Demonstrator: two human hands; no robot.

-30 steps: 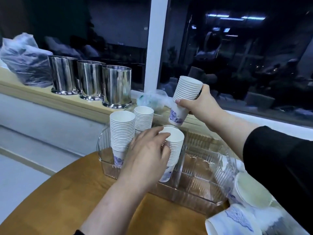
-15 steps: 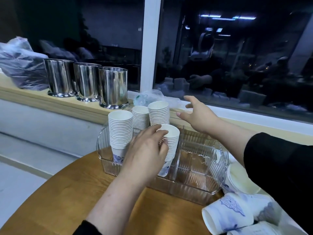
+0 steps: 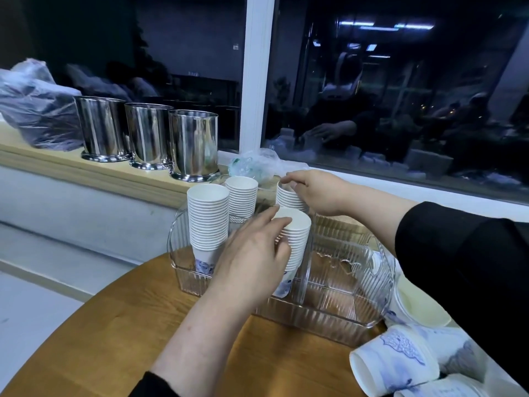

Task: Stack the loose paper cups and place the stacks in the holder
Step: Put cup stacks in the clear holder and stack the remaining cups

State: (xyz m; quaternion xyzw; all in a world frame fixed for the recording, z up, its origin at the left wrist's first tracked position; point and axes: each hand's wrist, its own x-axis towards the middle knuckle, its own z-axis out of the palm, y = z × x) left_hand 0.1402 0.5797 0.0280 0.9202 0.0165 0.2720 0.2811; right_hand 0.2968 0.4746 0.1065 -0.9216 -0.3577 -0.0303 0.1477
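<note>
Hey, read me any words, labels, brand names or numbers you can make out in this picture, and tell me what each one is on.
No legible text anywhere.
White paper cups lying loose on the round wooden table: blue printed motif, a pattern, no letters.
Small white sticker on the dark window glass: too small to read.
Small mark low on the right window pane: blurred, unreadable.
Three shiny steel cylinder containers: no markings visible.

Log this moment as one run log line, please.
step: seating stacks | left hand: holds front cup stack | right hand: on rear cup stack | holder: right half bare | loose cups: remain
</note>
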